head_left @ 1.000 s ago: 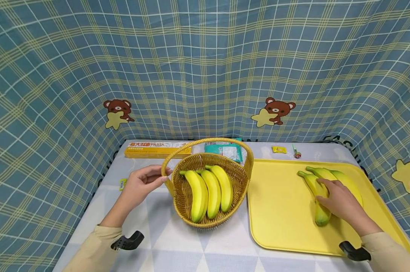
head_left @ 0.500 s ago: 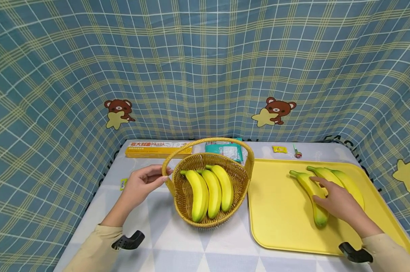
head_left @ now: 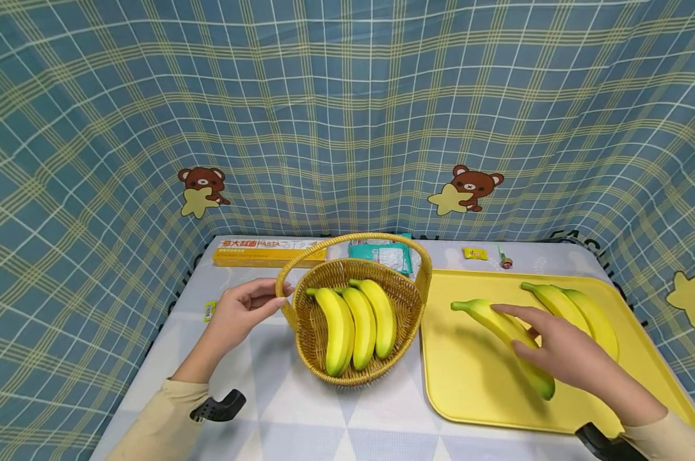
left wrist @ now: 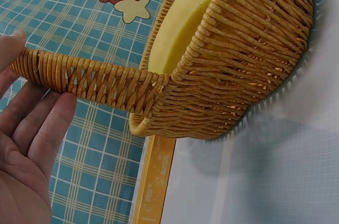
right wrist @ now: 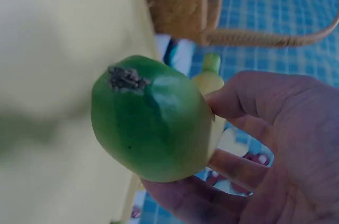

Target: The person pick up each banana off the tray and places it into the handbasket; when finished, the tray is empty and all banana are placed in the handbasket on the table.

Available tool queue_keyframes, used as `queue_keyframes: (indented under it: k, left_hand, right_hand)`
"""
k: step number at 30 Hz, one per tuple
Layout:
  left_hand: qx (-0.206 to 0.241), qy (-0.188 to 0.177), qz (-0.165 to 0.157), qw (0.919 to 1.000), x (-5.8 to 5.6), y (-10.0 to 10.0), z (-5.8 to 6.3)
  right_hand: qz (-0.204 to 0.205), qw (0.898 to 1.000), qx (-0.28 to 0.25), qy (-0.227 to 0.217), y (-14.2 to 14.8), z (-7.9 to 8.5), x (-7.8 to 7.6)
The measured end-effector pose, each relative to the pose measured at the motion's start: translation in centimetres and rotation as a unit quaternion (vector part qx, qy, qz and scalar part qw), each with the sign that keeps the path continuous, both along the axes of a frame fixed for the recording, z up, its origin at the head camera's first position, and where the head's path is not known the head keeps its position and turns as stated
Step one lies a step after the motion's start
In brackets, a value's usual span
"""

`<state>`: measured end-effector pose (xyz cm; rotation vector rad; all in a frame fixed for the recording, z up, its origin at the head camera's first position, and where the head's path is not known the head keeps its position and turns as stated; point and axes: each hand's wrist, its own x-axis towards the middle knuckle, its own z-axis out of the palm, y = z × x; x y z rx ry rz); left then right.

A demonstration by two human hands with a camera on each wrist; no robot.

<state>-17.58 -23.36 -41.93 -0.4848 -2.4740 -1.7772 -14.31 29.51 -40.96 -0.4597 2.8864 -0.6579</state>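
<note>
My left hand (head_left: 238, 310) pinches the side of the handle (left wrist: 100, 78) of a wicker basket (head_left: 406, 317), thumb on one side and fingers on the other in the left wrist view. Three yellow bananas (head_left: 360, 330) lie side by side in the basket. My right hand (head_left: 566, 352) grips another banana (head_left: 497, 324) between thumb and fingers, raised over the yellow tray (head_left: 457, 384) with its shadow below. Its green tip (right wrist: 151, 123) faces the camera in the right wrist view. Two more bananas (head_left: 598, 323) lie on the tray, partly behind the right hand.
Along the back edge stand a pasta box (head_left: 267, 256) and a teal packet (head_left: 402, 259), partly behind the basket handle. A yellow wrapped candy (head_left: 475, 253) and a small green-stemmed item (head_left: 505, 261) lie behind the tray. A small green-yellow packet (head_left: 209, 311) lies left. A plaid curtain (head_left: 347, 128) encloses the table.
The right hand has lifted the banana off the tray and moved it left, away from the other two, its stem swinging toward the basket. The left hand and basket look unmoved.
</note>
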Motion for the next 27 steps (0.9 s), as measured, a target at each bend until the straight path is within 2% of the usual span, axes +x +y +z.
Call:
queue_keyframes:
  k: [6,12,20,27]
  left_hand:
    - [0.005,-0.007,-0.002,1.0000,-0.1,-0.1,0.0]
    - [0.005,-0.005,-0.004,1.0000,-0.2,-0.1,0.0]
    - [0.008,-0.007,-0.002,0.9999,-0.1,-0.2,0.1]
    - [0.007,-0.002,-0.003,1.0000,-0.2,-0.1,0.0]
  right_hand:
    - [0.040,0.999,-0.017,0.022,-2.4,1.3,0.5]
    - [0.065,0.997,-0.032,0.021,-5.7,1.9,-0.1]
    - [0.090,0.994,-0.049,0.035,-11.3,2.0,-1.8]
    - [0.097,0.993,-0.061,0.041,-15.8,1.0,-4.4]
